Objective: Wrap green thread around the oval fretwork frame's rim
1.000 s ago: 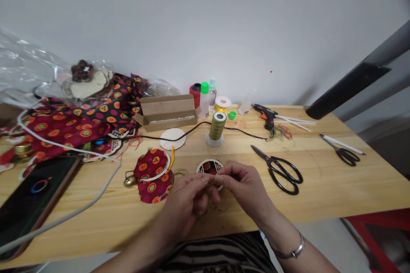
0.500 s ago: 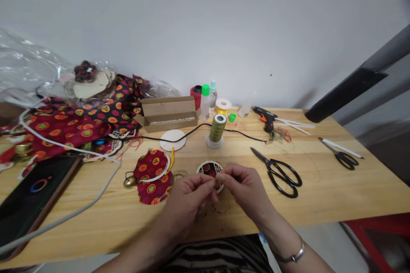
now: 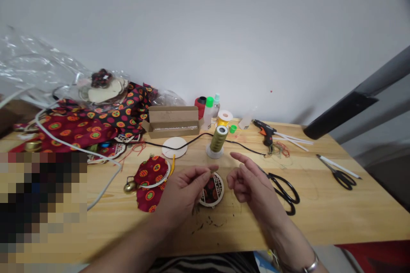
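My left hand (image 3: 187, 187) is closed in a pinch, thumb against forefinger, at the upper left edge of a round white openwork frame (image 3: 221, 198) with dark patterned fabric inside. Whatever lies between those fingertips is too small to make out. On the frame's other side, clear of it, my right hand (image 3: 251, 181) has its forefinger stretched out and the other fingers curled in; anything in the curl is hidden. A spool of olive-green thread (image 3: 219, 139) stands upright beyond both hands. Black-handled scissors (image 3: 285, 189) lie partly behind my right hand.
Left of my hands lie red patterned fabric pieces (image 3: 150, 172) with a small brass bell (image 3: 130, 186). Behind are a white disc (image 3: 174, 147), an open cardboard box (image 3: 174, 121), glue bottles (image 3: 208, 113) and a glue gun (image 3: 266, 132). Smaller scissors (image 3: 342, 179) lie at right.
My hands have come apart: the right moved away to the right, extending its forefinger, while the left keeps its pinch. More of the round frame shows between them. The view has shifted slightly.
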The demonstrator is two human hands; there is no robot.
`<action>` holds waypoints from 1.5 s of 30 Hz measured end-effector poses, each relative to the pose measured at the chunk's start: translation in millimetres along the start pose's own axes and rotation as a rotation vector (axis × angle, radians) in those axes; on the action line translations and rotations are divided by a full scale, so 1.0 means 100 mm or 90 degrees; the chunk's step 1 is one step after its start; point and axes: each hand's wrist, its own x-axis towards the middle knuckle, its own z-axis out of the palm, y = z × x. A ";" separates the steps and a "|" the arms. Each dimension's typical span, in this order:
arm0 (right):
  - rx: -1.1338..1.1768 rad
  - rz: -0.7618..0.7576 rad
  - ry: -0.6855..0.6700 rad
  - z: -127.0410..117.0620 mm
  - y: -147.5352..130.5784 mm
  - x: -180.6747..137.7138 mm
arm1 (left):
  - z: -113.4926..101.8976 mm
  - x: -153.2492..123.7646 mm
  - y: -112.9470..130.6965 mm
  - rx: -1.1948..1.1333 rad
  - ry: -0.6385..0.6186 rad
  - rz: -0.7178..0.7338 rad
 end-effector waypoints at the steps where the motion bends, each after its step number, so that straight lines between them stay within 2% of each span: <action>1: -0.002 0.002 -0.001 0.00 -0.02 0.00 | 0.00 0.00 0.00 0.028 -0.013 0.013; 8: -0.019 -0.006 -0.029 0.02 -0.04 -0.04 | -0.02 0.01 -0.08 0.122 -0.110 0.023; 19: -0.116 -0.005 -0.100 0.05 -0.09 -0.05 | 0.00 0.00 -0.05 0.126 -0.200 0.040; 23: -0.147 0.011 -0.097 0.05 -0.15 -0.06 | 0.02 0.01 -0.09 0.082 -0.158 -0.024; 27: -0.219 -0.030 -0.084 0.04 -0.14 -0.04 | 0.03 0.02 -0.12 0.001 -0.110 -0.082; 36: -0.495 -0.217 -0.079 -0.02 -0.08 0.02 | -0.06 0.04 -0.12 -0.116 -0.126 -0.172; 45: -0.556 -0.297 -0.038 -0.03 -0.10 0.04 | -0.08 0.05 -0.12 -0.124 -0.108 -0.184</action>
